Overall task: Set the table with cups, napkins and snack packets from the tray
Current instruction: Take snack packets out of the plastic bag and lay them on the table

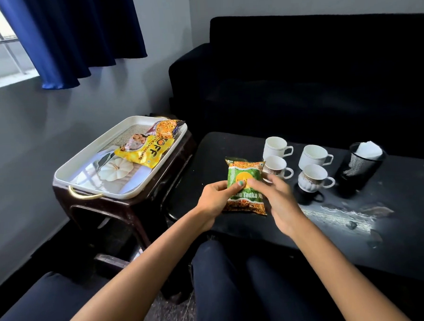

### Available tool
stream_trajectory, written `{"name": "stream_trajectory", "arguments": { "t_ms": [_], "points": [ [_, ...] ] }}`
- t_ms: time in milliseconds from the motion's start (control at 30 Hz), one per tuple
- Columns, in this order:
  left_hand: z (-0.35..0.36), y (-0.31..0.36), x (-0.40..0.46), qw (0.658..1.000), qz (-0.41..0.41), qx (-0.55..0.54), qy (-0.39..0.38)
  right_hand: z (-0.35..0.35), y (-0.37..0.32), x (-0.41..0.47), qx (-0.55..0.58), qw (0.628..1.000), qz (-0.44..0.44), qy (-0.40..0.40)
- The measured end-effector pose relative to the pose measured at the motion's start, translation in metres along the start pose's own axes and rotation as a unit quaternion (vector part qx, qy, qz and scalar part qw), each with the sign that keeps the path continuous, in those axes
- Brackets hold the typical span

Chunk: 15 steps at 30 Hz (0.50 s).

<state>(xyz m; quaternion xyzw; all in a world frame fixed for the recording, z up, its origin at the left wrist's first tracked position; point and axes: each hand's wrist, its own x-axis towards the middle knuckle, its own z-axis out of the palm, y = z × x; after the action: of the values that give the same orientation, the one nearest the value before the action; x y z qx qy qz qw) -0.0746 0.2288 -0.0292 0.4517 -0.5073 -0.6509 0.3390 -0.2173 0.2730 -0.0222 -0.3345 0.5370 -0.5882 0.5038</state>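
A green and orange snack packet (244,175) lies on the black table (393,224), near its left end. My left hand (214,199) grips the packet's left edge, thumb on top. My right hand (277,201) pinches its right side, the other fingers spread. Several white cups (311,156) stand just right of the packet. A black mesh holder (358,167) with white napkins (369,149) stands beyond them. The white tray (83,167) sits on a dark side table at left and holds a yellow snack packet (144,151) and an orange one (166,129).
A black sofa (311,69) runs behind the table. The side table (125,209) stands close to the black table's left end. White smears mark the tabletop at the right. A blue curtain (76,37) hangs at the window. My knees are under the table's near edge.
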Motion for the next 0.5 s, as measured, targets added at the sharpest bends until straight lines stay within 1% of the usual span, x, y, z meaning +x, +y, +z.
{"name": "stream_trajectory", "arguments": {
  "t_ms": [100,167,267,367,500],
  "points": [
    [0.015,-0.009,0.001,0.998,0.017,0.050,0.023,-0.011,0.016,-0.008,-0.007,0.998,-0.013,0.055],
    [0.025,-0.017,0.004,0.997,0.023,0.078,0.011,-0.017,0.026,-0.010,-0.005,0.995,-0.019,0.095],
    [0.041,-0.033,0.009,0.991,-0.001,0.136,-0.001,-0.026,0.042,-0.008,0.008,0.991,-0.021,0.135],
    [0.048,-0.046,0.011,0.980,-0.046,0.195,-0.012,-0.035,0.055,-0.002,0.004,0.988,0.009,0.156],
    [0.042,-0.055,0.018,0.970,-0.047,0.229,-0.068,-0.043,0.063,0.001,-0.057,0.986,0.019,0.154]
  ]
}}
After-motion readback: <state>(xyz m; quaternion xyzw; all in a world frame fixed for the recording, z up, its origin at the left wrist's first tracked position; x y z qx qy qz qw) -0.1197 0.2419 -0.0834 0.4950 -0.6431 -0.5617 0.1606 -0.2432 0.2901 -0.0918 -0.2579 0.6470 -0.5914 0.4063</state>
